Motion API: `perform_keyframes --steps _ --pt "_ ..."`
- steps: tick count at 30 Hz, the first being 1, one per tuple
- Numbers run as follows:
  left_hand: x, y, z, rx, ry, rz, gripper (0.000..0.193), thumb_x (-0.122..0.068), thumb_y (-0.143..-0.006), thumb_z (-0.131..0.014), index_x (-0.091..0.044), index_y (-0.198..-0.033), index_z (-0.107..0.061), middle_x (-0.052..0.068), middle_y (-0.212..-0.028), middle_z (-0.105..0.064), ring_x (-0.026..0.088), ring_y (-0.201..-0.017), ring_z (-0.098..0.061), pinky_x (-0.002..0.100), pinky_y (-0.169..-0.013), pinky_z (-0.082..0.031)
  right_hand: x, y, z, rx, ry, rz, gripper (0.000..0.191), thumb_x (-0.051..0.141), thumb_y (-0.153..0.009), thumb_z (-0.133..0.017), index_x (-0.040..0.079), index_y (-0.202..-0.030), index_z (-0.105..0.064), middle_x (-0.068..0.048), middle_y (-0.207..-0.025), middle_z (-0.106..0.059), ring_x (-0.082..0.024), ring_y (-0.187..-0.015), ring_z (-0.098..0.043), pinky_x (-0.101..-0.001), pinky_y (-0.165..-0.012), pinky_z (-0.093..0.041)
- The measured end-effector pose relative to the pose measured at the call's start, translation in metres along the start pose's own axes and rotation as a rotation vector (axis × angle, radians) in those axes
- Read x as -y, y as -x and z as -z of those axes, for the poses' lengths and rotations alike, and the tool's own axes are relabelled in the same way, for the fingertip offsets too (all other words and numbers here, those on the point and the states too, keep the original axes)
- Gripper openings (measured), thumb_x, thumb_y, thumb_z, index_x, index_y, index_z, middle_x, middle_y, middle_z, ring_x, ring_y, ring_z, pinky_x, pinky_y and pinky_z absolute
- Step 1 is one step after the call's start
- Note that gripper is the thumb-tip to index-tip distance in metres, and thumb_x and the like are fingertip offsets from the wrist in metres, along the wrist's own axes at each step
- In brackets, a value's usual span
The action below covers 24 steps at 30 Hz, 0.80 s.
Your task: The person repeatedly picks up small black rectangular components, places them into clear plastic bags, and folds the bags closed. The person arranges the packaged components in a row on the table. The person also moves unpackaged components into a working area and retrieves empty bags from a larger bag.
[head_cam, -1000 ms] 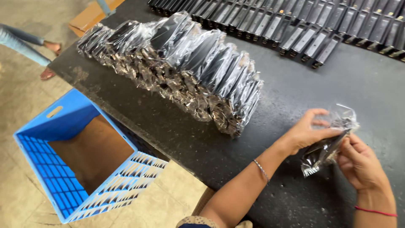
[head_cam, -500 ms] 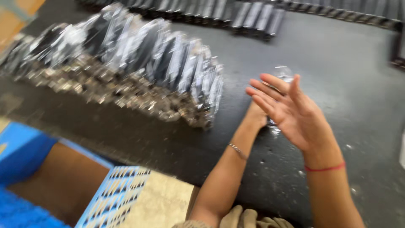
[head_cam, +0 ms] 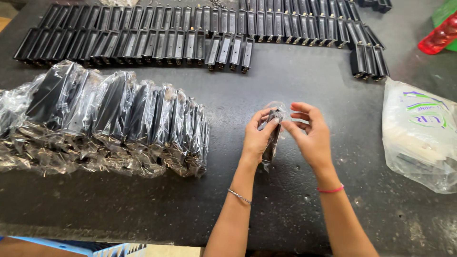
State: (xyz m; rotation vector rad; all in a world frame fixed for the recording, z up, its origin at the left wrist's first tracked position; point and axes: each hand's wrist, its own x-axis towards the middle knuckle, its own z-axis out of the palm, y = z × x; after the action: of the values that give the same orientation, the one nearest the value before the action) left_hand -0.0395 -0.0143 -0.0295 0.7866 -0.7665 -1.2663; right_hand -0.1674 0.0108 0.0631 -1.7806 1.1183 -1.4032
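Both my hands meet over the middle of a dark table (head_cam: 295,200). My left hand (head_cam: 256,138) grips a narrow black part inside a clear plastic sleeve (head_cam: 272,137), held upright. My right hand (head_cam: 312,135) pinches the top of the same sleeve, its other fingers spread. To the left lies a long row of black parts wrapped in clear plastic (head_cam: 109,123), leaning against each other.
Rows of unwrapped black parts (head_cam: 157,43) line the far side of the table, with a small group (head_cam: 369,59) further right. A white plastic bag (head_cam: 419,133) lies at the right. A red object (head_cam: 440,35) sits top right. A blue crate's edge (head_cam: 71,246) shows below.
The view swung from the table's left end and the blue crate to over the table. The bagged part, held low at the right, now stands upright between both hands at centre.
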Motion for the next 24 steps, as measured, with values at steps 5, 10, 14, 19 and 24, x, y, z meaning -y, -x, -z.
perform_keyframes --steps 5,10,14,19,24 --pt "-0.018 0.013 -0.013 -0.035 -0.353 -0.032 0.035 -0.013 -0.090 -0.074 -0.010 -0.125 -0.067 0.010 -0.107 -0.075 0.014 -0.084 -0.071 0.029 -0.069 -0.058 -0.016 0.002 -0.004 -0.047 0.196 0.105 0.033 0.008 -0.089 -0.081 0.001 -0.118 -0.066 -0.008 -0.114 -0.065 -0.017 -0.100 -0.067 -0.0286 -0.084 -0.059" --pt "-0.034 0.026 -0.028 -0.080 -0.526 -0.114 0.037 -0.014 -0.089 -0.072 -0.013 -0.120 -0.051 0.012 -0.110 -0.075 0.020 -0.087 -0.076 0.036 -0.074 -0.057 -0.030 -0.002 0.001 -0.190 0.075 -0.115 0.020 0.009 -0.090 -0.081 0.002 -0.103 -0.067 -0.003 -0.094 -0.070 -0.010 -0.081 -0.067 -0.0245 -0.070 -0.055" --pt "-0.036 0.031 -0.030 -0.035 -0.657 -0.316 0.031 -0.006 -0.091 -0.067 -0.012 -0.118 -0.052 0.013 -0.133 -0.066 0.034 -0.098 -0.073 0.041 -0.085 -0.055 -0.040 -0.001 0.001 -0.220 -0.084 -0.156 0.020 0.007 -0.091 -0.080 0.000 -0.098 -0.063 -0.005 -0.089 -0.068 -0.011 -0.078 -0.066 -0.0238 -0.070 -0.055" --pt "-0.040 0.030 -0.024 -0.022 -0.718 -0.638 0.028 0.001 -0.093 -0.063 -0.012 -0.118 -0.057 0.017 -0.137 -0.064 0.043 -0.122 -0.065 0.046 -0.098 -0.053 -0.048 -0.009 0.012 -0.094 -0.341 -0.264 0.014 0.009 -0.097 -0.070 0.000 -0.109 -0.071 -0.007 -0.099 -0.074 -0.011 -0.088 -0.071 -0.0262 -0.080 -0.062" --pt "-0.045 0.032 -0.020 0.008 -0.719 -0.333 0.028 -0.006 -0.097 -0.063 -0.015 -0.123 -0.060 0.011 -0.121 -0.073 0.033 -0.105 -0.073 0.042 -0.088 -0.056 -0.056 -0.014 0.023 0.014 -0.291 -0.291 0.020 0.006 -0.093 -0.071 -0.001 -0.113 -0.070 -0.008 -0.103 -0.074 -0.015 -0.089 -0.071 -0.0297 -0.080 -0.060"
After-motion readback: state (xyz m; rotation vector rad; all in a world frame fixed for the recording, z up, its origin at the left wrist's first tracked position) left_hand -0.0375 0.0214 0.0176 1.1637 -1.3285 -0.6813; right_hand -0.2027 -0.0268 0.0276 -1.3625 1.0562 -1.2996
